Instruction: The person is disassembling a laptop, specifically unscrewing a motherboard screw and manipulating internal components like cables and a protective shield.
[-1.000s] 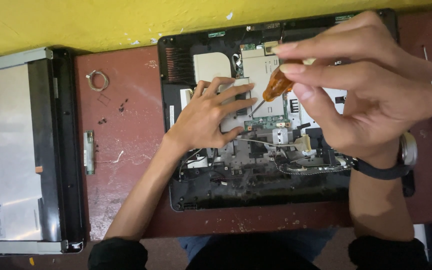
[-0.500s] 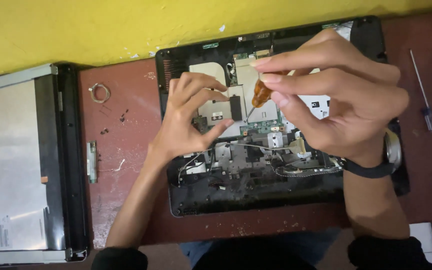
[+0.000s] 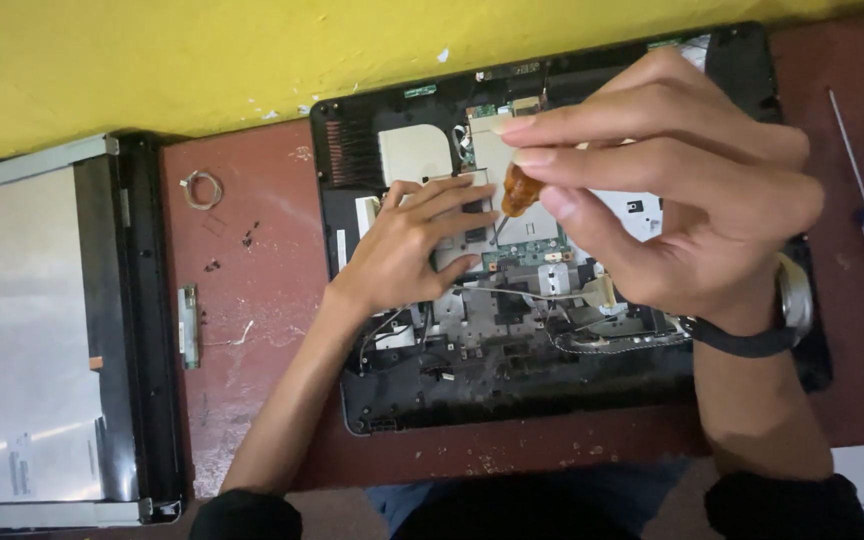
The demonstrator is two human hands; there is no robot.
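An opened laptop base (image 3: pixel 592 400) lies on a dark red table, its circuit boards and cables exposed. My left hand (image 3: pixel 414 245) rests flat on the board inside it, fingers spread and pressing down on a silver part. My right hand (image 3: pixel 687 195), with a watch on the wrist, hovers above the laptop and pinches a small screwdriver with an amber handle (image 3: pixel 519 188) between thumb and fingers. The screwdriver's tip points down at the board just right of my left fingertips.
A detached screen panel (image 3: pixel 37 330) in a black frame lies at the left. Between it and the laptop are a metal hinge bracket (image 3: pixel 189 325), a small wire ring (image 3: pixel 201 189) and loose screws (image 3: pixel 248 238). A thin blue-handled screwdriver (image 3: pixel 857 185) lies at the right. A yellow wall runs behind.
The view has shifted, so the laptop and hands sit further right and lower in frame. My right hand still holds the screwdriver over the board; my left hand stays on the board.
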